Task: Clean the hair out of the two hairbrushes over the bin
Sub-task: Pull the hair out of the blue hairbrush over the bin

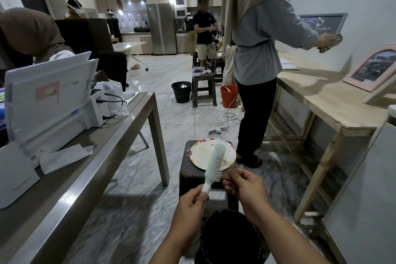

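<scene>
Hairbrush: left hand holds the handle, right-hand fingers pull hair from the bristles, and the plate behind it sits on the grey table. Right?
Not quite. The head view shows the plate on a dark woven stool, not the grey table. The rest holds: the left hand grips the hairbrush handle, and the right hand fingers pull hair from the bristles.

Two bare forearms — no sleeves, watch or rings showing — end in the left hand [190, 203] and right hand [246, 188], uncovered.
</scene>
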